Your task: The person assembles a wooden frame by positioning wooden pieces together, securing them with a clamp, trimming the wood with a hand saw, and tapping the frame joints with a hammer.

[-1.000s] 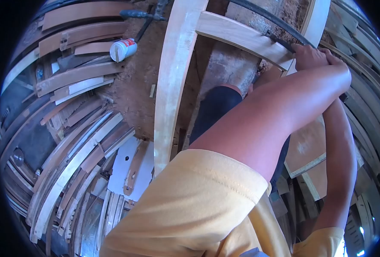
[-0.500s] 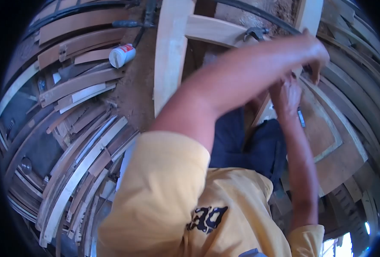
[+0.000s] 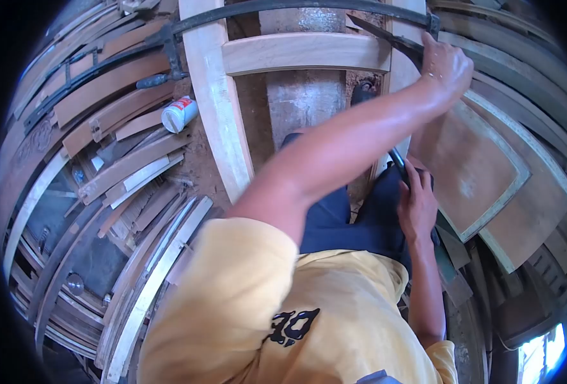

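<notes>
My left hand, on the arm that crosses from the left, is closed at the upper right beside the frame. A dark, pointed, blade-like piece runs from it to the upper left over the wood. My right hand is closed around the dark handle of a hammer above my thigh. Its dark head shows beyond my left forearm, which hides the middle. A pale wooden frame with a crosspiece lies in front of me. A long bar clamp spans it.
Many curved-looking boards and offcuts are stacked on the left. A white container with a red label lies among them. Framed wooden panels lean at the right. Bright light enters at the lower right.
The view has shifted, showing more of the frame and clamp. My right hand has drawn back towards my lap with the hammer. The dark pointed piece now shows at my left hand.
</notes>
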### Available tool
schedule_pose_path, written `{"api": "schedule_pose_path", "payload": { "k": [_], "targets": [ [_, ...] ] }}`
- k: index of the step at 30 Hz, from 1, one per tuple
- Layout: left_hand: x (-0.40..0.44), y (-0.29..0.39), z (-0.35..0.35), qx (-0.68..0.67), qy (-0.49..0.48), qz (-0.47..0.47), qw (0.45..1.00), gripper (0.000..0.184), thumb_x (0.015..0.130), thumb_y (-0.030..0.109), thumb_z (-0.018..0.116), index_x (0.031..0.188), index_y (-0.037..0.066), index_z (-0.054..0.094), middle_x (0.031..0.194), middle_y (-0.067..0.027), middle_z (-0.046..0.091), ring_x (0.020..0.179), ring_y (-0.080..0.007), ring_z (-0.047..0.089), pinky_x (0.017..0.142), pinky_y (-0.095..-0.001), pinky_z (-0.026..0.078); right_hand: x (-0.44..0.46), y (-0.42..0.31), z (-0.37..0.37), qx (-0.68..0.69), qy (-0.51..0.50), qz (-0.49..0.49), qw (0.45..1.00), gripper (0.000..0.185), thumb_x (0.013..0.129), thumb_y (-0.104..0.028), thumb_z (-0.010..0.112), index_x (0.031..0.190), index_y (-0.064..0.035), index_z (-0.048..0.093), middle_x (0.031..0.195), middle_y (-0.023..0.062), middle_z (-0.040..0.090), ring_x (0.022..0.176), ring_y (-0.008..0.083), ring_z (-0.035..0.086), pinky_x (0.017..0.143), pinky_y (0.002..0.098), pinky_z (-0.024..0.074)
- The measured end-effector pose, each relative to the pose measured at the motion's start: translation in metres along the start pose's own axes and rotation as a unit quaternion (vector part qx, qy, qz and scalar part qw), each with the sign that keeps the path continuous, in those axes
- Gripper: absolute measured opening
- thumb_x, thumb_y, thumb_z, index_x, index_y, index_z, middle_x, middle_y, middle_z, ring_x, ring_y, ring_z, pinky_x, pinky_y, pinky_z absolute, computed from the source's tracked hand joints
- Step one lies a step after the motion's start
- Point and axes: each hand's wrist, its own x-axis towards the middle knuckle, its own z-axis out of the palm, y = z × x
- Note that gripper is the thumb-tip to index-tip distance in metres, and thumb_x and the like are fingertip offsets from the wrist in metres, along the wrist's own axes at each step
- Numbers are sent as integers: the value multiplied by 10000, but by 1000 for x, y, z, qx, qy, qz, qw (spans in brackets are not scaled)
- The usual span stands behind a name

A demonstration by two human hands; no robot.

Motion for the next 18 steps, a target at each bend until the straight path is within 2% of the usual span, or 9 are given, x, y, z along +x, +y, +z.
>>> {"api": "schedule_pose_path", "payload": {
  "k": [2, 6, 9, 10, 12, 14, 15, 17, 18],
  "targets": [
    [10, 12, 15, -46, 5, -31, 998, 190, 850, 231, 715, 926, 97, 826, 969, -107, 806, 969, -325, 777, 934, -629, 465, -9, 4, -9, -6, -17, 35, 999, 481, 996, -104, 655, 1462, -212, 598, 1117, 129, 602, 920, 391, 676, 744, 500, 562],
    [6, 2, 16, -29, 38, -23, 999, 202, 887, 208, 671, 934, 83, 822, 968, -126, 800, 990, -318, 772, 973, -618, 468, -8, 13, -25, -43, -34, 53, 997, 466, 999, -116, 658, 1454, -201, 607, 1108, 141, 595, 947, 393, 672, 783, 500, 556],
    [2, -50, 1, -74, -10, -20, 997, 260, 942, 264, 620, 1041, 155, 834, 996, -99, 809, 964, -317, 774, 977, -628, 445, -5, 14, -29, -43, -34, 64, 996, 472, 991, -104, 665, 1450, -200, 611, 1112, 145, 595, 958, 396, 670, 787, 499, 555],
    [10, -84, -5, -175, -82, -3, 981, 267, 938, 276, 622, 1040, 147, 832, 994, -112, 808, 973, -323, 774, 989, -634, 448, -6, 14, -29, -43, -37, 65, 996, 472, 991, -104, 665, 1450, -200, 611, 1112, 145, 595, 958, 396, 670, 787, 499, 555],
    [11, -105, -43, -272, -156, 14, 949, 275, 935, 287, 624, 1039, 138, 831, 992, -124, 807, 982, -329, 774, 1001, -640, 451, -3, 13, -25, -9, -22, 45, 999, 486, 972, -80, 677, 1439, -200, 612, 1131, 145, 596, 978, 399, 671, 792, 501, 555],
    [-7, -78, -107, -232, -204, -64, 949, 332, 882, 360, 722, 989, 46, 707, 1074, -143, 671, 1156, -346, 605, 996, -474, 504, 2, 2, -14, 24, -26, 29, 999, 498, 961, -71, 682, 1436, -201, 608, 1149, 143, 599, 991, 402, 670, 804, 500, 559],
    [21, -62, 1, -86, 103, -36, 990, 274, 931, 329, 647, 979, 130, 831, 991, -122, 807, 987, -290, 773, 1047, -649, 418, 10, -7, -8, 51, -22, 7, 998, 509, 951, -61, 687, 1433, -202, 604, 1166, 141, 602, 1004, 404, 670, 817, 498, 562],
    [-6, -5, 2, 17, 35, -42, 998, 292, 916, 369, 675, 937, 119, 823, 967, -111, 806, 939, -258, 769, 1084, -670, 355, 34, -32, 5, 69, -72, -4, 995, 528, 930, -18, 662, 1420, -202, 593, 1303, 151, 611, 1092, 418, 662, 877, 495, 572],
    [-14, 0, 6, 17, 36, -41, 998, 292, 916, 369, 675, 937, 119, 823, 967, -111, 806, 939, -258, 769, 1084, -670, 355, 47, -33, 34, 121, -33, -51, 991, 465, 934, -74, 662, 1390, -148, 611, 1370, 177, 617, 1169, 443, 640, 920, 516, 555]
  ]
}}
